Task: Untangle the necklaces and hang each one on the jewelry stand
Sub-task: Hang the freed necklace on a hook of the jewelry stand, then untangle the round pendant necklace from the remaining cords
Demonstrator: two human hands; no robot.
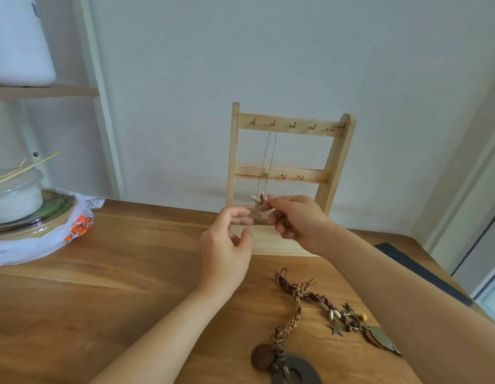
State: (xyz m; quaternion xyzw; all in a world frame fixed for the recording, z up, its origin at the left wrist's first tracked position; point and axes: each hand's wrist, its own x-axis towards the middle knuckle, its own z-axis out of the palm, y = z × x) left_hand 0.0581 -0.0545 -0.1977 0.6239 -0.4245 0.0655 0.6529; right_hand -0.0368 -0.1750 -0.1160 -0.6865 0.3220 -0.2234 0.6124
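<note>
A wooden jewelry stand [335, 159] stands at the back of the table, with small hooks on two rails. A thin cord necklace [269, 153] hangs from the second hook of the top rail, its pale pendant [259, 202] low in front of the stand. My right hand [293, 220] pinches the pendant. My left hand [226, 245] is just left of it, fingers loosely curled, fingertips near the pendant's lower end; I cannot tell if they touch. A braided brown necklace [296, 303] with charms and discs lies on the table in front.
The wooden table [116, 286] reaches the white wall. At the left are a white plastic bag [32, 245] with tape rolls and a clear tub with sticks, beside a shelf unit [46, 91]. A dark flat object [423, 270] lies at the right edge.
</note>
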